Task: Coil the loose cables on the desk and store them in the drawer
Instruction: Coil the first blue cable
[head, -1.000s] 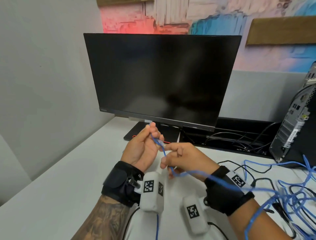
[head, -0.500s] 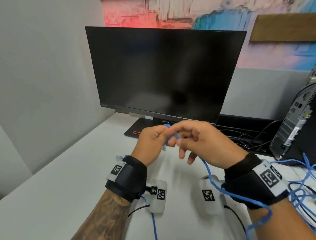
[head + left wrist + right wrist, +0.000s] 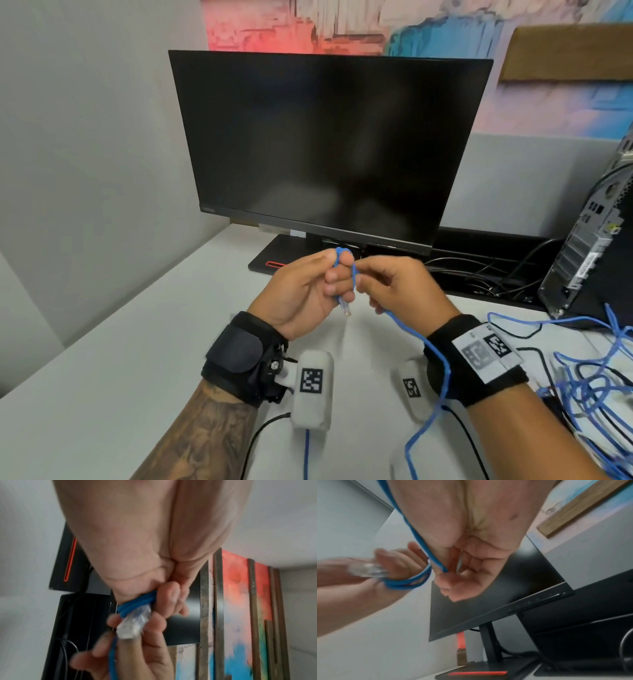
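Both hands are up above the white desk (image 3: pixel 113 370), right in front of the big black flat monitor (image 3: pixel 325 147). The left hand (image 3: pixel 301 291) has its fingers curled round a small loop of thin blue network cable (image 3: pixel 442 380), clear plastic plug (image 3: pixel 347 310) dangling below. The right hand (image 3: pixel 400 291) pinches the same cable just beside it. The rest trails off to a blue tangle (image 3: pixel 592 387) on the desk's right side.
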`<move>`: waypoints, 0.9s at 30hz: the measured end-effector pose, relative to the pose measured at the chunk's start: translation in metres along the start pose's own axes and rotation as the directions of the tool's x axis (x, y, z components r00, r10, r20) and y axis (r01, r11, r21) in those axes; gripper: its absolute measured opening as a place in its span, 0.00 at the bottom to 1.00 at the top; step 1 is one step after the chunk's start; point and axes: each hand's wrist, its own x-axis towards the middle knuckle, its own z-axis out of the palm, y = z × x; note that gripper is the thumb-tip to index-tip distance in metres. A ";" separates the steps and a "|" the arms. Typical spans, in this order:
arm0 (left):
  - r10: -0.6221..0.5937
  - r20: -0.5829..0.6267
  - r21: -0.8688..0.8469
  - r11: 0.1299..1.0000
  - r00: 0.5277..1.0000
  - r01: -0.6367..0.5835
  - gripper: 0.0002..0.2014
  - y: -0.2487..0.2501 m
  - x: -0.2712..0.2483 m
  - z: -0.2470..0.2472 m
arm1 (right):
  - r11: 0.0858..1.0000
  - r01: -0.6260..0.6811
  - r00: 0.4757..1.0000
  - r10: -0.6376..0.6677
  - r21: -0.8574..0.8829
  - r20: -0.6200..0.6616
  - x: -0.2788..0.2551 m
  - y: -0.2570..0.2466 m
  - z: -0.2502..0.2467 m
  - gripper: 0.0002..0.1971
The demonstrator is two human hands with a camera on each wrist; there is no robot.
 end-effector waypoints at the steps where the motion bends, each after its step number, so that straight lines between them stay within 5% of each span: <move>1: 0.026 -0.037 -0.053 0.998 0.999 -0.028 0.12 0.001 0.001 -0.001 | 0.998 -0.038 0.997 0.035 0.042 0.069 -0.001 -0.003 0.003 0.10; 5: 0.147 -0.314 -0.196 0.957 0.938 -0.216 0.11 0.008 0.008 -0.022 | 0.964 -0.226 0.932 0.172 0.141 0.318 -0.006 -0.020 0.002 0.09; 8: 0.176 -0.462 -0.219 0.927 0.869 -0.304 0.10 0.008 0.010 -0.035 | 0.978 -0.198 0.917 0.164 0.058 0.364 -0.010 -0.029 0.006 0.07; 11: 0.172 -0.528 -0.254 0.902 0.832 -0.348 0.10 0.007 0.011 -0.035 | 0.996 -0.051 0.967 0.068 -0.075 0.245 -0.008 -0.034 0.017 0.13; 14: 0.147 -0.576 -0.386 0.818 0.804 -0.426 0.10 0.013 0.008 -0.040 | 0.991 -0.103 0.994 0.106 -0.084 0.031 -0.005 -0.026 0.020 0.09; 17: 0.149 -0.581 -0.400 0.804 0.800 -0.440 0.10 0.015 0.007 -0.040 | 0.972 -0.135 0.979 0.161 -0.194 0.127 -0.007 -0.020 0.022 0.07; 21: 0.241 -0.612 -0.137 0.906 0.753 -0.401 0.12 0.005 0.010 -0.034 | 0.989 -0.011 0.994 0.026 -0.145 0.103 -0.008 -0.033 0.018 0.05; 24: 0.324 -0.560 0.186 0.946 0.763 -0.266 0.13 -0.001 0.009 -0.027 | 0.993 0.042 0.988 -0.025 -0.111 0.151 -0.009 -0.047 0.010 0.09; 27: 0.434 -0.368 0.687 0.723 0.822 -0.074 0.13 -0.007 0.005 -0.011 | 0.995 0.095 0.988 -0.091 -0.031 0.121 -0.011 -0.056 0.001 0.13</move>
